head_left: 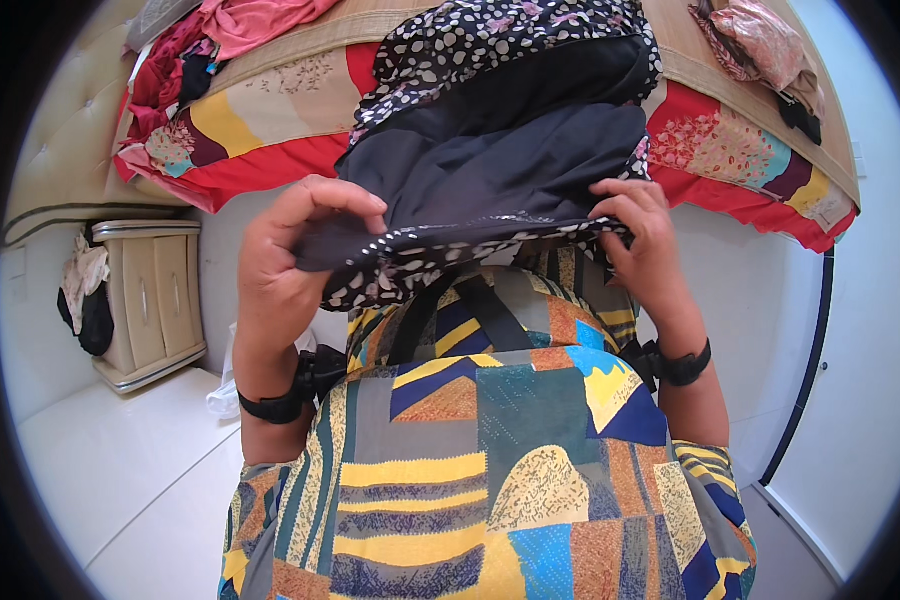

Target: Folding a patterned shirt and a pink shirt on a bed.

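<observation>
A black garment with white spots and pink flowers (500, 150) stretches from the bed toward me, its plain black lining facing up along the near half. My left hand (295, 250) pinches the near edge at its left end, thumb and fingers closed on the cloth. At the right end of that edge my right hand (640, 235) grips the fabric between thumb and fingers. Between the hands the edge runs nearly straight, and the spotted outer side shows below it. The garment's far part lies on the bed. Its exact kind is unclear.
The bed (270, 105) has a patchwork cover with a red border and a tan mat. Pink and red clothes (170, 75) lie at its left, a pale pink bundle (765, 45) at its right. A cream bedside cabinet (150, 300) stands left, with cloth hanging beside it.
</observation>
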### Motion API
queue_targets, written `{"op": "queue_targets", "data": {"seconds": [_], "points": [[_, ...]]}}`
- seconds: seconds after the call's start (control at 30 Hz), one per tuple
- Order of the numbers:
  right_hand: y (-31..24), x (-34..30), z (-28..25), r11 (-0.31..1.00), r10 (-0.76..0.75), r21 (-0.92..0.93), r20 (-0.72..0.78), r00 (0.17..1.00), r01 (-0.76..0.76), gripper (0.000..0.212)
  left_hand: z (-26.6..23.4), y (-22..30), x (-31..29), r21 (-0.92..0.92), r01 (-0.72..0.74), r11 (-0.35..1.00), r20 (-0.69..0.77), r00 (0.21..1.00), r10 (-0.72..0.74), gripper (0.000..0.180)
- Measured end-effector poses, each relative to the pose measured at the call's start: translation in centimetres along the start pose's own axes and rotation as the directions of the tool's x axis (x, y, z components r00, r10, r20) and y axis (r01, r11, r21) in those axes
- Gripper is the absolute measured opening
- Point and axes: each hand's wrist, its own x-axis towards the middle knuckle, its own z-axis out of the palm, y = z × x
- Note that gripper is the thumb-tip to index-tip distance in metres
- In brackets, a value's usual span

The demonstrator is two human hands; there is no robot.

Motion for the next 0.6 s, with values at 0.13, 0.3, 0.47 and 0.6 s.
{"op": "queue_targets", "data": {"seconds": [0.13, 0.3, 0.47, 0.6], "points": [[1.4, 0.1, -2.1, 0.970, 0.048, 0.241, -0.119, 0.992, -0.018, 0.027, -0.8, -0.3, -0.1, -0.055, -0.006, 0.998, -0.061, 0.998, 0.003, 0.026], [-0.4, -1.1, -7.6, 0.886, 0.248, 0.462, -0.410, 0.878, -0.034, 0.024, -0.2, 0.5, -0.4, 0.055, 0.142, 0.988, 0.058, 0.988, -0.145, 0.028], [-3.2, -2.2, -11.2, 0.968, 0.146, 0.242, -0.349, 0.926, -0.061, 0.028, -0.5, 1.5, -0.1, 0.190, 0.197, 0.962, 0.341, 0.905, -0.252, 0.043], [-5.2, -2.1, -12.9, 0.987, 0.154, 0.061, -0.034, 0.987, -0.152, 0.048, -0.8, 0.6, -0.4, 0.337, 0.106, 0.935, 0.518, 0.809, -0.278, 0.066]]}}
